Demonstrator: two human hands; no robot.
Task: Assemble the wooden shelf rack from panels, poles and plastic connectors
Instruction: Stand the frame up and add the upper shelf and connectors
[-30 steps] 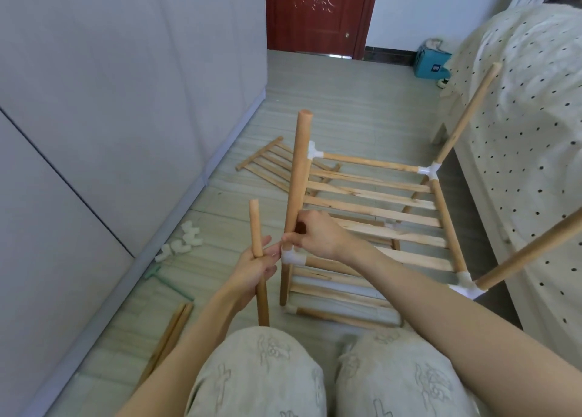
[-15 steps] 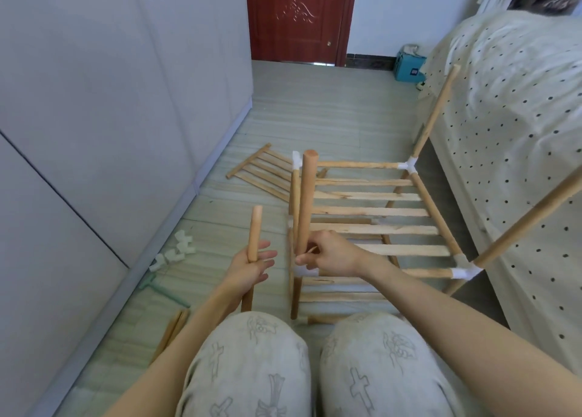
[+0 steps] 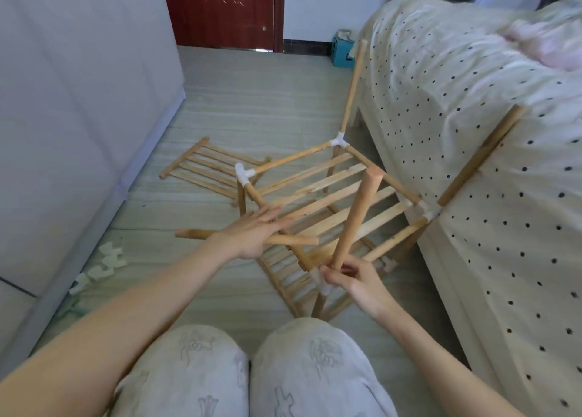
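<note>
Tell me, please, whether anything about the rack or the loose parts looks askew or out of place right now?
Yes. The half-built rack sits tilted, its slats slanting rather than level. A loose pole lies crosswise under the flat left hand. The far-left connector has no upright yet. The right hand pinches the near pole, which leans at its connector.

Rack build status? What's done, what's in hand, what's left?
Done: one slatted tier is framed, with uprights in three corner connectors. In hand: the right hand grips the near pole at its connector; the left hand lies flat over a loose pole. Left: the far-left connector has no upright, a spare panel and spare connectors lie on the floor.
</note>
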